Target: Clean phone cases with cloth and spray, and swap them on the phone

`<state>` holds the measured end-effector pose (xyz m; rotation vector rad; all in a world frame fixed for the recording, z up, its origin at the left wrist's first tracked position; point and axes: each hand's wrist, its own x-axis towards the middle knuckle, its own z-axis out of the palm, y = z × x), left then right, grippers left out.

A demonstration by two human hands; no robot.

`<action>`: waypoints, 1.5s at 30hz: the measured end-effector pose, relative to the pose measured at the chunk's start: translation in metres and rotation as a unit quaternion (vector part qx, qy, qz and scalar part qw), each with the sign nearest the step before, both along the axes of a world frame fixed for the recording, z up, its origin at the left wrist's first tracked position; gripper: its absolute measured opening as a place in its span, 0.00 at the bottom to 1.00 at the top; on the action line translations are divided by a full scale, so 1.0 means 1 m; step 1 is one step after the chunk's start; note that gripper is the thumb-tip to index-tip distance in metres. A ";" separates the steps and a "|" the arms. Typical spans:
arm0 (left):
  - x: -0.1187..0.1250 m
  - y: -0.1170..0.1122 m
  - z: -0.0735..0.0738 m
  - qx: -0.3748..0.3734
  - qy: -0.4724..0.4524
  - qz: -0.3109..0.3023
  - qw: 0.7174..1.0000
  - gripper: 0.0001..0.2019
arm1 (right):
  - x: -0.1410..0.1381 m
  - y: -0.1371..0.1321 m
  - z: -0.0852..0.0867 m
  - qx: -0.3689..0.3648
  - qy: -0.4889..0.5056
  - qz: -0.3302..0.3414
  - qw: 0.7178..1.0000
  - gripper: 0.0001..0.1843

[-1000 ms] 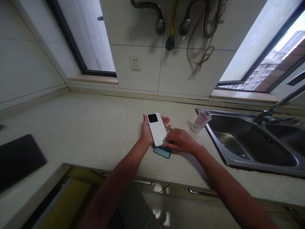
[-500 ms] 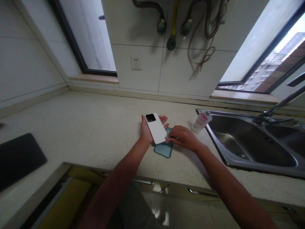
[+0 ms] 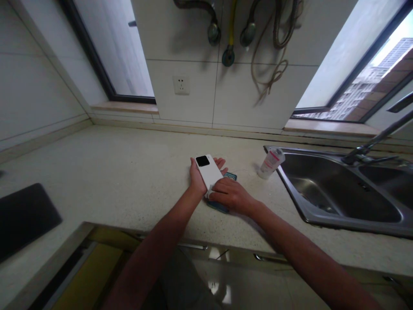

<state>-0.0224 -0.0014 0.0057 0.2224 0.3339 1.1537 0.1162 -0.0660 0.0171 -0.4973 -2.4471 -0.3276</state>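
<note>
A white phone (image 3: 208,172) with a black camera block lies back-up in my left hand (image 3: 197,180), whose fingers curl round its far edge. My right hand (image 3: 227,196) covers the phone's near end, fingers closed on its lower corner. Beneath both hands a teal phone case (image 3: 222,207) rests flat on the speckled counter (image 3: 122,172), mostly hidden by my right hand.
A white tube (image 3: 270,162) with a red label leans by the steel sink (image 3: 335,189) at the right, with the tap (image 3: 371,146) behind it. A black hob (image 3: 22,217) sits at the left. A wall socket (image 3: 180,85) and hanging hoses (image 3: 245,34) are behind.
My right hand has slid left from the teal case onto the phone's near end, now covering most of the case. My left hand has kept hold of the phone.
</note>
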 end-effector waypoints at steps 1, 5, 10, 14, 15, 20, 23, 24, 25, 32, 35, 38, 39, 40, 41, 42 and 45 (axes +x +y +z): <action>-0.001 0.000 0.000 0.002 -0.002 0.001 1.000 0.41 | 0.003 0.002 0.001 -0.010 -0.002 -0.010 1.000 0.13; -0.003 0.002 0.001 -0.004 -0.009 0.013 1.000 0.39 | 0.024 0.012 0.006 -0.079 0.001 -0.041 0.996 0.11; -0.004 0.001 0.004 -0.021 -0.013 0.023 0.999 0.39 | 0.047 0.021 0.014 -0.143 -0.006 -0.079 0.987 0.12; -0.005 0.000 0.007 -0.024 -0.014 0.024 0.999 0.38 | 0.057 0.025 0.015 -0.154 0.011 -0.100 0.983 0.11; -0.005 0.000 0.008 -0.023 -0.010 0.021 0.999 0.37 | 0.058 0.026 0.016 -0.158 0.026 -0.110 0.981 0.11; -0.011 0.001 0.013 0.011 0.016 -0.019 1.000 0.35 | 0.061 0.026 0.018 -0.149 0.147 -0.197 0.958 0.09; -0.015 0.002 0.017 0.016 0.038 -0.022 0.999 0.29 | 0.061 0.026 0.019 -0.153 0.210 -0.275 0.926 0.08; -0.016 0.002 0.019 0.016 0.048 -0.023 0.998 0.26 | 0.062 0.027 0.019 -0.158 0.225 -0.305 0.912 0.08; -0.017 0.001 0.020 0.019 0.058 -0.027 0.998 0.24 | 0.064 0.028 0.018 -0.162 0.238 -0.333 0.898 0.08; -0.021 0.003 0.025 0.050 0.155 -0.066 0.984 0.18 | 0.080 0.033 0.015 -0.177 0.198 -0.468 0.843 0.02; -0.021 0.002 0.025 0.060 0.216 -0.078 0.971 0.18 | 0.082 0.030 0.014 -0.230 0.117 -0.532 0.806 0.01; -0.020 -0.001 0.024 0.084 0.272 -0.084 0.955 0.20 | 0.081 0.024 0.016 -0.244 0.075 -0.551 0.795 0.05; -0.019 -0.002 0.024 0.089 0.290 -0.077 0.950 0.20 | 0.080 0.022 0.017 -0.239 0.069 -0.551 0.797 0.06; -0.017 -0.003 0.023 0.092 0.311 -0.061 0.944 0.21 | 0.079 0.020 0.019 -0.231 0.065 -0.552 0.798 0.07; -0.016 -0.004 0.021 0.093 0.334 -0.041 0.937 0.21 | 0.078 0.018 0.021 -0.221 0.063 -0.554 0.800 0.08; -0.016 -0.004 0.019 0.094 0.361 -0.020 0.928 0.22 | 0.077 0.016 0.023 -0.209 0.063 -0.555 0.803 0.09; -0.015 -0.003 0.012 0.103 0.437 0.040 0.893 0.23 | 0.072 0.012 0.028 -0.170 0.079 -0.542 0.819 0.12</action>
